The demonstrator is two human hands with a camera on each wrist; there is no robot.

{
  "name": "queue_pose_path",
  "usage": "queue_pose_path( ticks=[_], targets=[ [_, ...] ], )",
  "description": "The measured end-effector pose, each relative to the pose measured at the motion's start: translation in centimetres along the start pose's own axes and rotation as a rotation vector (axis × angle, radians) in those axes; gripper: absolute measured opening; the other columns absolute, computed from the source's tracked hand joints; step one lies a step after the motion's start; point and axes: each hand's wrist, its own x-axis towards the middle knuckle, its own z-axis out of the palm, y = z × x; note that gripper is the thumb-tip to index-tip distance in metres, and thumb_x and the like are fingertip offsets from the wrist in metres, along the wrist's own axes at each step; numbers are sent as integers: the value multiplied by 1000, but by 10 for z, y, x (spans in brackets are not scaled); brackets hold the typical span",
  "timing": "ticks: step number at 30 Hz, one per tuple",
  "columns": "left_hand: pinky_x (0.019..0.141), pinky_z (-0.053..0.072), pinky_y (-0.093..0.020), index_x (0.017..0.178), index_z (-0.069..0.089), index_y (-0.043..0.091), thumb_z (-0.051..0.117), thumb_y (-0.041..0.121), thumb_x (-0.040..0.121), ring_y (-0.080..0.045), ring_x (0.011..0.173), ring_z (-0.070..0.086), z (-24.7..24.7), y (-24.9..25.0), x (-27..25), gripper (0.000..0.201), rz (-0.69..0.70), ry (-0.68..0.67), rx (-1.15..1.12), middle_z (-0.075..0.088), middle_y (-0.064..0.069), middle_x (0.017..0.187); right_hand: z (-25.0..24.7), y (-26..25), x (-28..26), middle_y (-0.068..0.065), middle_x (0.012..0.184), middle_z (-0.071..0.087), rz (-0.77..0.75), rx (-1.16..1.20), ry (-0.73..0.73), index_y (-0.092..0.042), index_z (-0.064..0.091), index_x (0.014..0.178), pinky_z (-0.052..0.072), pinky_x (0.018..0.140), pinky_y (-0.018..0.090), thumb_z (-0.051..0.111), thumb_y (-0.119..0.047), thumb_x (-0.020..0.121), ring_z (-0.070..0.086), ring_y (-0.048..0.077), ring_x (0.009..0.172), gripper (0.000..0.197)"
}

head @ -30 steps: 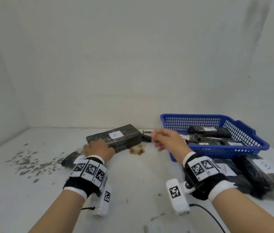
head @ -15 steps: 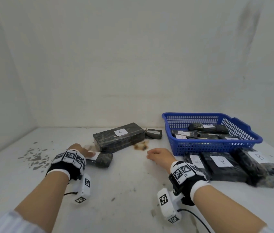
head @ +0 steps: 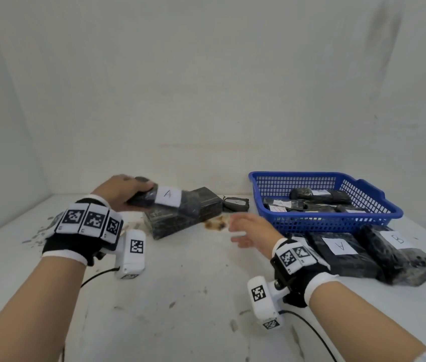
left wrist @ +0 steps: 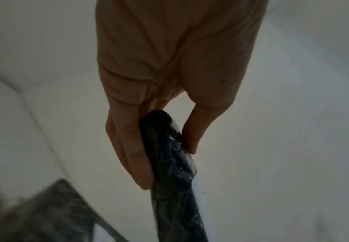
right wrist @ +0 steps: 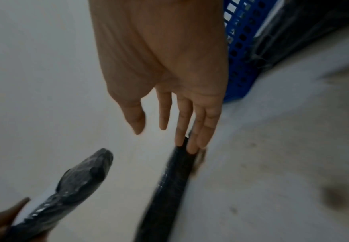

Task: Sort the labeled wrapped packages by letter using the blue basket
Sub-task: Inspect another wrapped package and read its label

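Meanwhile, big A package (head: 180,215) sits beside the blue basket (head: 373,212).

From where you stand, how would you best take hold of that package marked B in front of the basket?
The package marked B lies flat, long and blocky, its right side free. I would probably come from above with the right hand, fingers spanning its narrow width at mid-length, since the package marked A crowds its left side.

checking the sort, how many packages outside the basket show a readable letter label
3. One marked A is held in the left hand, label. One A package and one B package lie on the table in front of the blue basket. Other labels are hidden or unreadable.
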Motion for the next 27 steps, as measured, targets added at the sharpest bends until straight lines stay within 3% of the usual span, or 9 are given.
queue_pose_path(
  ticks=[3,6,8,10,12,14,17,21,27],
  targets=[
    [58,61,-35,124,56,8,66,11,90,-26,92,63,30,21,-19,36,185,-84,-101,57,-17,122,-11,-38,-24,12,125,67,-187,232,-111,-29,47,141,59,82,38,58,-44,95,72,31,102,49],
    [66,62,-36,118,61,10,67,15,89,-24,89,67,63,35,-39,30,306,-115,-152,62,-16,119,-29,-75,-52,7,117,73,-344,354,-140,-39,45,140,59,79,37,61,-37,86,73,30,97,56],
    [70,62,-35,120,61,9,65,14,91,-23,90,68,84,40,-48,31,326,-156,-219,62,-16,120,-46,-89,-65,10,115,74,-424,269,-87,-36,49,141,58,84,36,68,-30,81,72,32,102,63],
    [75,61,-33,126,57,9,63,7,91,-26,96,68,101,42,-57,35,335,-227,-268,62,-16,123,-64,-94,-77,14,117,73,-470,174,-26,-30,54,140,55,95,41,73,-27,78,69,37,110,65],
    [77,60,-30,130,55,12,63,3,90,-29,100,69,114,41,-65,42,376,-255,-267,64,-17,119,-80,-95,-86,14,116,74,-494,142,4,-27,57,137,55,97,44,73,-26,78,70,34,107,62],
    [76,60,-28,133,53,17,64,4,90,-28,97,71,124,39,-73,46,417,-252,-290,68,-17,111,-89,-93,-95,9,110,75,-515,123,23,-28,59,135,59,79,37,74,-29,77,70,28,87,59],
    [70,60,-26,136,49,24,64,7,90,-25,86,74,138,33,-83,51,466,-241,-315,72,-14,102,-98,-88,-102,7,103,73,-531,117,39,-31,61,131,52,55,27,76,-27,76,60,22,65,58],
    [72,60,-26,134,49,20,67,9,88,-24,86,74,148,30,-87,51,496,-255,-284,70,-12,110,-103,-84,-104,8,98,69,-538,110,42,-31,59,132,47,53,24,77,-27,73,53,18,60,62],
    [66,60,-29,131,40,16,69,16,82,-22,72,71,151,29,-83,57,493,-314,-260,70,-8,96,-105,-88,-100,0,80,66,-572,65,83,-40,54,133,45,53,23,76,-27,74,52,13,59,64]
  ],
)
